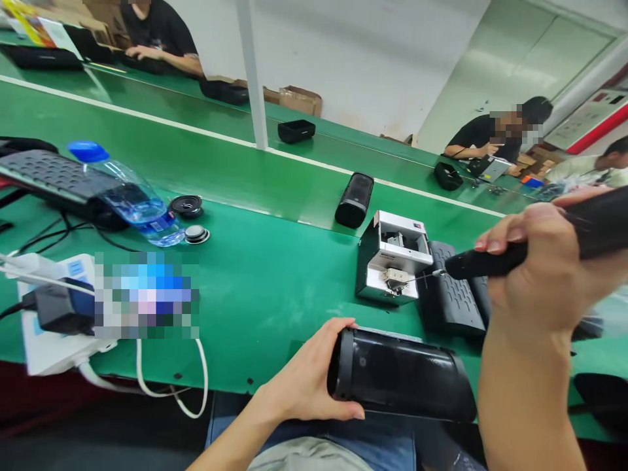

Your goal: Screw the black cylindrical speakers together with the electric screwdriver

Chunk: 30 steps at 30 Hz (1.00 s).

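My left hand [307, 373] grips one end of a black cylindrical speaker body [400, 376], which rests low over the front edge of the green workbench [265, 333]. My right hand [530, 268] is wrapped around a black electric screwdriver [490, 258]. Its thin bit points left and reaches into the tray of a white-and-silver screw feeder [392, 258]. Two black ribbed speaker panels [451, 291] lie next to the feeder, partly hidden behind my right hand and forearm.
At the left, a plastic water bottle [132, 196] lies on a black ribbed speaker part [49, 180], near round speaker drivers [186, 206]. A power strip [53, 333] with cables sits at the front left. A black speaker [354, 199] stands on the bench. Co-workers [490, 134] sit beyond a partition.
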Each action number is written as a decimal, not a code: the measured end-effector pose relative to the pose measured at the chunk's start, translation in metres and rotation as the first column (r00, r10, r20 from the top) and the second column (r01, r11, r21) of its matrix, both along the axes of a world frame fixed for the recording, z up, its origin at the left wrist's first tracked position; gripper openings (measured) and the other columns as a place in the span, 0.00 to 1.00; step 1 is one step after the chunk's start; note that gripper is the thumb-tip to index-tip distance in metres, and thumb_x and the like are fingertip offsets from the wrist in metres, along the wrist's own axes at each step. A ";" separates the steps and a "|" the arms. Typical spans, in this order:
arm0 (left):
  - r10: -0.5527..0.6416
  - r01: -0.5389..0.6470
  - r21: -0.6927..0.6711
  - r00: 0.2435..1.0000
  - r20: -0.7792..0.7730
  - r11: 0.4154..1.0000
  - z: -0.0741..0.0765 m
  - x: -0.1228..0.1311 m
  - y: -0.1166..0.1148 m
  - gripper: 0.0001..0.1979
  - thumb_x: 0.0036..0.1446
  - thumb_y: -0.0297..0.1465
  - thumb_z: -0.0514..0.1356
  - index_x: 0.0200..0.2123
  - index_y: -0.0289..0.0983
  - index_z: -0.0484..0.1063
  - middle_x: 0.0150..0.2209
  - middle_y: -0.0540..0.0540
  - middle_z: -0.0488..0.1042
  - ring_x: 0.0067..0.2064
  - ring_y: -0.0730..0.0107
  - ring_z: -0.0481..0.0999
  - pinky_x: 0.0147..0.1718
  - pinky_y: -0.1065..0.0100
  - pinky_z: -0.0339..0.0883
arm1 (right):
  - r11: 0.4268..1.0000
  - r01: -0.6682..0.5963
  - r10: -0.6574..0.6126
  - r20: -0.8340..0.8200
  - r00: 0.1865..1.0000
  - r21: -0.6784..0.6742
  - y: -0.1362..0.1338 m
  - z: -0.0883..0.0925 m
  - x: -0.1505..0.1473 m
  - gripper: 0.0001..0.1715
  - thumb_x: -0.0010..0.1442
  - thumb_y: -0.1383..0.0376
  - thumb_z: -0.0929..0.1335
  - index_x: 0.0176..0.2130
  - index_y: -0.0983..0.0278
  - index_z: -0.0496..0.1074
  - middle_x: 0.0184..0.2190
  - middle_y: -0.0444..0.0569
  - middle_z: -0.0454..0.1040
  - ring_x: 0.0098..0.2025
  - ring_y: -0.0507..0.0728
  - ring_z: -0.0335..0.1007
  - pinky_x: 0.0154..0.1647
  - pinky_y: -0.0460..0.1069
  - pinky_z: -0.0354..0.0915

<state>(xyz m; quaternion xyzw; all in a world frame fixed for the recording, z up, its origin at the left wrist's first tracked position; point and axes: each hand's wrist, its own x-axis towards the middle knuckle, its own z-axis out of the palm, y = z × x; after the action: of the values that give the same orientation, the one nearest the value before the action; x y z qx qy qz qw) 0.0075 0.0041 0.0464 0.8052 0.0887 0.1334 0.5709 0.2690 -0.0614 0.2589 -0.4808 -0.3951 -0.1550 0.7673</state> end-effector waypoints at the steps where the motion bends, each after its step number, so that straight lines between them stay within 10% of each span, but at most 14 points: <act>1: 0.005 -0.005 -0.011 1.000 -0.003 1.000 0.002 0.000 -0.001 0.60 0.50 0.51 0.84 0.77 0.45 0.56 0.75 0.33 0.67 0.74 0.35 0.73 0.75 0.39 0.68 | 1.000 -0.017 0.017 0.013 1.000 -0.017 0.005 0.000 0.000 0.10 0.53 0.68 0.74 0.37 0.60 0.73 0.19 0.35 0.66 0.18 0.55 0.63 0.18 0.51 0.65; 30: 0.022 -0.023 0.080 1.000 0.014 0.997 -0.004 -0.001 -0.001 0.69 0.52 0.48 0.84 0.84 0.46 0.46 0.77 0.32 0.64 0.79 0.31 0.66 0.78 0.35 0.63 | 0.991 -0.062 0.043 -0.157 0.987 -0.119 -0.014 0.006 -0.047 0.14 0.50 0.67 0.75 0.39 0.59 0.75 0.20 0.36 0.63 0.18 0.52 0.57 0.16 0.50 0.58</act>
<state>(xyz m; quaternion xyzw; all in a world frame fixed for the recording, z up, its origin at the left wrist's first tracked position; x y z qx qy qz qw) 0.0068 0.0027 0.0422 0.8255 0.0885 0.1485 0.5372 0.2224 -0.0757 0.2651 -0.5274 -0.3560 -0.0725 0.7681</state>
